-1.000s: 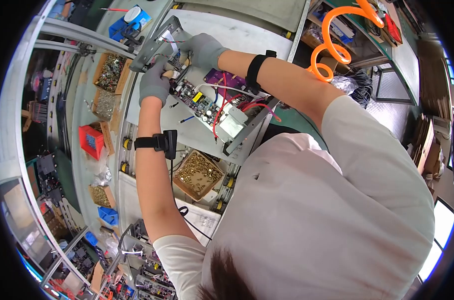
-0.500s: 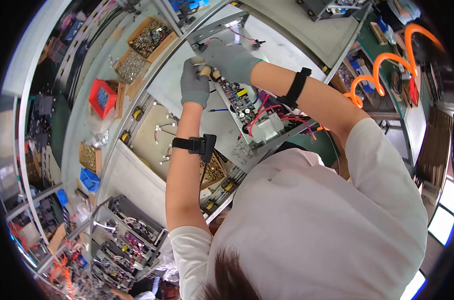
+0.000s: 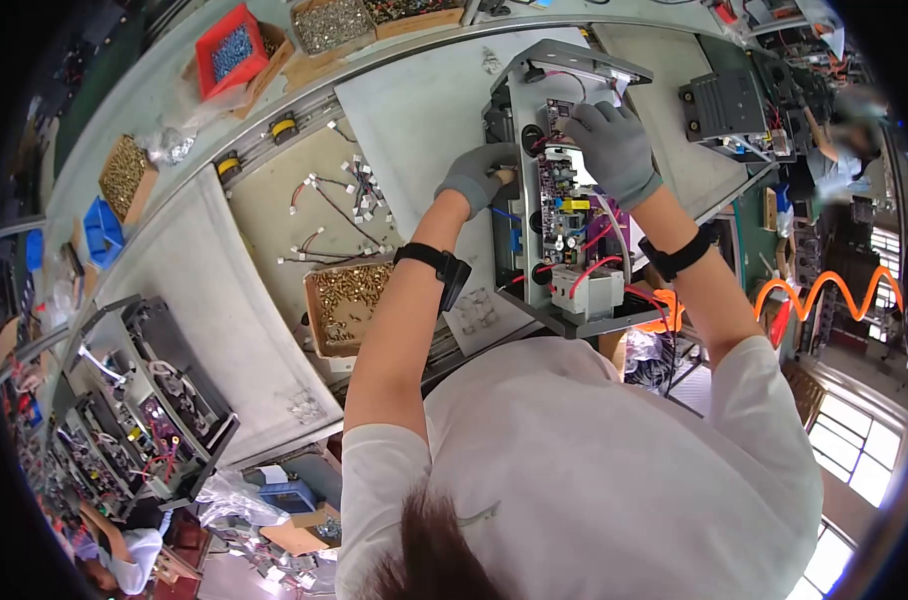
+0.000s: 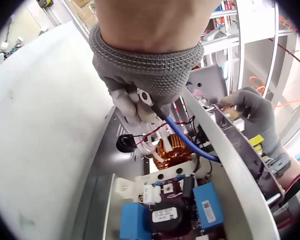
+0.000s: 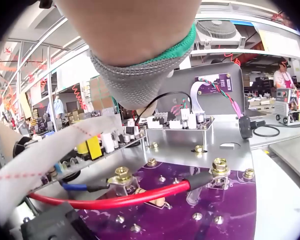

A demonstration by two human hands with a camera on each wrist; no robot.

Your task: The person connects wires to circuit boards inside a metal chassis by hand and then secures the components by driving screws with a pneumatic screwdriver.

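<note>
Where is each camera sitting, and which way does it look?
Head: on the head, looking down at the metal case; shows shirt, arms, left hand, right hand.
Left wrist: on that wrist, looking past the left hand at a copper coil inside the metal case; the right hand shows too.
Right wrist: on that wrist, looking past the right hand across the purple board to a grey panel.
Head and right wrist views share the purple board and a yellow part.

windows (image 3: 859,435): pretty much blown out
counter (image 4: 45,115): bright, kinda washed out
head view: fisheye bend, black corners
</note>
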